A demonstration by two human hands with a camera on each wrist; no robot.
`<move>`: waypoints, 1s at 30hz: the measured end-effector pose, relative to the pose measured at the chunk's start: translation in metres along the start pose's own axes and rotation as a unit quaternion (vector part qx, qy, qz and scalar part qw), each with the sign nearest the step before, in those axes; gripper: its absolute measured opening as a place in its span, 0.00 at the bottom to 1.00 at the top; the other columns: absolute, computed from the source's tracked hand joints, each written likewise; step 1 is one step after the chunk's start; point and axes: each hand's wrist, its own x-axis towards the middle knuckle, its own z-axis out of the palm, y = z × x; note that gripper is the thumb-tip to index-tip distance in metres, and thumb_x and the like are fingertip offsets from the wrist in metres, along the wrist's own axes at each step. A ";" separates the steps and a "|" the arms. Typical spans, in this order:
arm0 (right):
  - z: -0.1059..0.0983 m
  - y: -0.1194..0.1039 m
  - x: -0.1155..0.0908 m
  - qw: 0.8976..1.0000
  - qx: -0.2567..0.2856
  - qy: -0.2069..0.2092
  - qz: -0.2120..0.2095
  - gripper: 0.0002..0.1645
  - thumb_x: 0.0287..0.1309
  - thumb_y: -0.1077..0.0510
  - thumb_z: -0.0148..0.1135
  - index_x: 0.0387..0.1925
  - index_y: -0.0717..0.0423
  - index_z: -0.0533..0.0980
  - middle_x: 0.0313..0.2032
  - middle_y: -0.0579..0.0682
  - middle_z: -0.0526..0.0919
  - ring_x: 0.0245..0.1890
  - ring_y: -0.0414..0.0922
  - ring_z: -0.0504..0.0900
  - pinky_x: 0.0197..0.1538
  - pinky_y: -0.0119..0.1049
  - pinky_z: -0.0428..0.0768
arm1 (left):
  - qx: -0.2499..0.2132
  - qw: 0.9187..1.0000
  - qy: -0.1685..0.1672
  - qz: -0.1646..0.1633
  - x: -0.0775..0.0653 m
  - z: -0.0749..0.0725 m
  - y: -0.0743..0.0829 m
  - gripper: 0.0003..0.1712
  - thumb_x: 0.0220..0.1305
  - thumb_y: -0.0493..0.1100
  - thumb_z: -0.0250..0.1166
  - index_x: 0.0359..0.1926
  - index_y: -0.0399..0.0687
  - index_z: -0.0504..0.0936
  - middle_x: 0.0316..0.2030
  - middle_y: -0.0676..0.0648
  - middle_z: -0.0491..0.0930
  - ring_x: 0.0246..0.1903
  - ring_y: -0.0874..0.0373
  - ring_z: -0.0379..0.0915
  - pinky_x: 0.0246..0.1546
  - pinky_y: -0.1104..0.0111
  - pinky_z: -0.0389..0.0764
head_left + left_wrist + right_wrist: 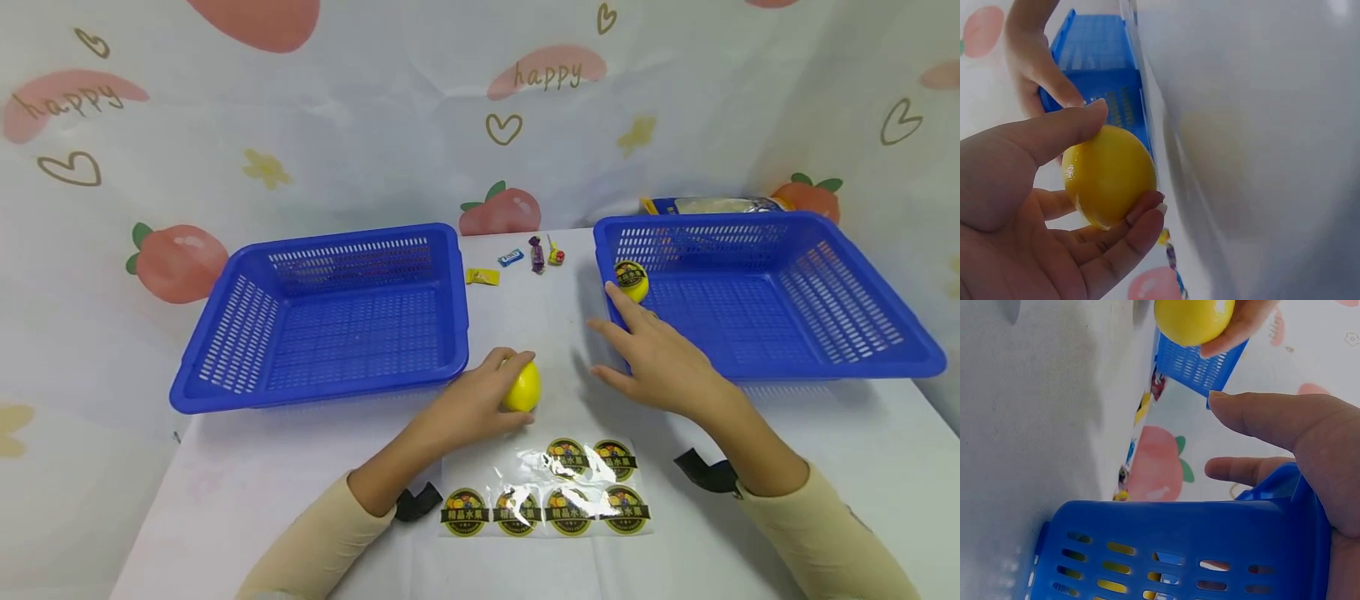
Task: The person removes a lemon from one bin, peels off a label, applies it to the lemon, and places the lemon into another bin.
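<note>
My left hand (480, 400) grips a yellow lemon (525, 389) between thumb and fingers, above the back of the sticker sheet (504, 467). The left wrist view shows no label on the visible side of this lemon (1110, 175). My right hand (667, 358) is over the left rim of the right blue basket (757, 367), fingers spread and holding nothing. Just beyond its fingertips, inside that basket's left corner, lies another yellow fruit (636, 287) with a round black-and-gold sticker. Round fruit stickers (568, 510) remain on the clear sheet, with bare spots at its back left.
A second blue basket (318, 387) stands on the left. Small wrapped candies (537, 255) lie between the baskets towards the back. A blue-and-yellow packet (720, 205) is behind the right basket. Black straps (708, 473) show near both wrists. A printed cloth (375, 125) hangs behind.
</note>
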 end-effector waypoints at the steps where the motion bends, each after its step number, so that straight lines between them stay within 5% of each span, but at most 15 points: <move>1: 0.000 0.000 -0.001 1.000 0.000 -0.001 0.001 0.35 0.59 0.48 0.71 0.64 0.59 0.74 0.75 0.67 0.50 0.63 0.70 0.68 0.63 0.65 0.68 | 0.008 1.000 -0.002 0.001 0.002 0.001 0.003 0.48 0.61 0.54 0.73 0.75 0.48 0.61 0.65 0.40 0.66 0.47 0.52 0.78 0.47 0.63 0.81; 12: 0.000 0.001 -0.002 1.000 0.002 0.019 -0.011 0.35 0.57 0.50 0.73 0.62 0.60 0.75 0.74 0.68 0.52 0.61 0.71 0.70 0.61 0.65 0.69 | 0.097 0.995 -0.022 -0.010 0.040 0.010 0.024 0.48 0.61 0.60 0.71 0.75 0.50 0.61 0.64 0.39 0.67 0.46 0.50 0.79 0.41 0.61 0.82; 30: 0.001 0.000 0.000 1.000 -0.008 0.009 -0.006 0.36 0.57 0.49 0.73 0.63 0.60 0.74 0.75 0.68 0.51 0.63 0.71 0.68 0.61 0.64 0.69 | 0.063 0.997 -0.035 -0.015 0.034 0.007 0.015 0.54 0.57 0.60 0.74 0.77 0.51 0.57 0.69 0.40 0.62 0.52 0.46 0.77 0.45 0.59 0.82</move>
